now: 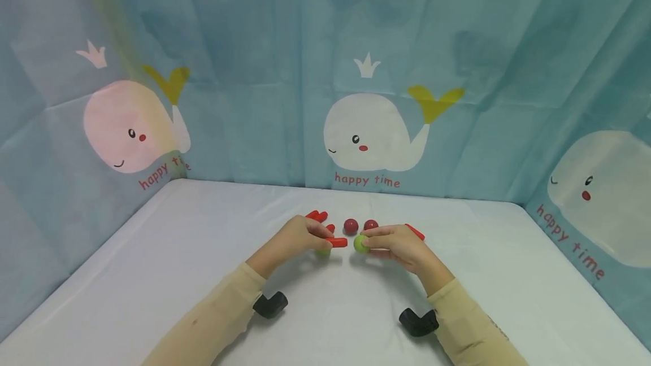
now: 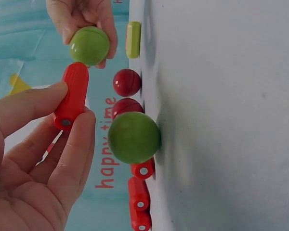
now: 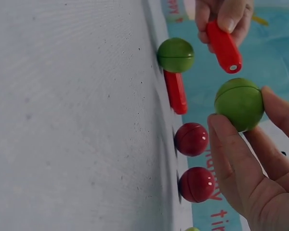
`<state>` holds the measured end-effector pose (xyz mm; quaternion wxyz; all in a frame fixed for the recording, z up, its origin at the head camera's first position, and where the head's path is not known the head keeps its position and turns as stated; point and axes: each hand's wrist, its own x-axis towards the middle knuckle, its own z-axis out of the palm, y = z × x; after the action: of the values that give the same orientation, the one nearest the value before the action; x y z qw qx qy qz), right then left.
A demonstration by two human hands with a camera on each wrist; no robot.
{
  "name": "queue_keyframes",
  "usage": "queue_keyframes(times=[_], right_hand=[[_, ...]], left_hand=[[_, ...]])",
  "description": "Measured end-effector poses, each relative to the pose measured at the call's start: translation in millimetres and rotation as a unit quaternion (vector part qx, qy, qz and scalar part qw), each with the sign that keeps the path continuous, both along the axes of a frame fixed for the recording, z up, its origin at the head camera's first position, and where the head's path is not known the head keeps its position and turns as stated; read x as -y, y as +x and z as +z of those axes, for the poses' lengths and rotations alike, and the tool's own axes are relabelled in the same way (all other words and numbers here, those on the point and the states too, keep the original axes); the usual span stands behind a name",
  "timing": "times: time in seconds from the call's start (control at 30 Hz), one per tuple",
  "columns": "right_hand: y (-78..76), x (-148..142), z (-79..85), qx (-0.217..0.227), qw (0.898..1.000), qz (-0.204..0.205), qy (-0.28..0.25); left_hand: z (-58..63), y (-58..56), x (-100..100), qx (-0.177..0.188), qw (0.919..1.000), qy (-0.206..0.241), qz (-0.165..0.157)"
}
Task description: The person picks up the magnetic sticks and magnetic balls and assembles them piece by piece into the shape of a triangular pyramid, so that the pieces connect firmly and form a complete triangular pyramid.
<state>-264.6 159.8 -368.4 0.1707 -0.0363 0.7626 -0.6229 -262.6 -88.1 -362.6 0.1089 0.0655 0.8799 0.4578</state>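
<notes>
My left hand (image 1: 300,235) pinches a red rod (image 2: 73,96) between thumb and fingers, a small pale metallic disc showing on its end. Facing it, my right hand (image 1: 402,246) holds a green ball (image 3: 239,104) in its fingertips. The rod's tip points toward that ball; in the right wrist view a narrow gap separates them. A second green ball (image 2: 134,138) rests on the table just below the left hand. Two red balls (image 3: 191,139) (image 3: 197,184) sit on the table behind the hands.
More red rods (image 2: 139,195) lie on the white table (image 1: 122,275) behind the left hand. Another red rod (image 1: 415,232) lies beyond the right hand, and a yellow-green rod (image 2: 133,39) shows in the left wrist view. Black elbow-shaped pieces (image 1: 271,305) (image 1: 419,322) stick out at both sleeves.
</notes>
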Motion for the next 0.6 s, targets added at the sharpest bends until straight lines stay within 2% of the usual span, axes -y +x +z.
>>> queue_keyframes(times=[0.33, 0.6], right_hand=[[2.7, 5.8, 3.9, 0.002, 1.0, 0.005, 0.02], [8.0, 6.1, 7.7, 0.004, 1.0, 0.014, 0.015]], left_hand=[[2.2, 4.6, -0.8, -0.003, 0.9999, 0.013, -0.008], [2.3, 5.5, -2.4, -0.006, 0.9996, 0.015, -0.021]])
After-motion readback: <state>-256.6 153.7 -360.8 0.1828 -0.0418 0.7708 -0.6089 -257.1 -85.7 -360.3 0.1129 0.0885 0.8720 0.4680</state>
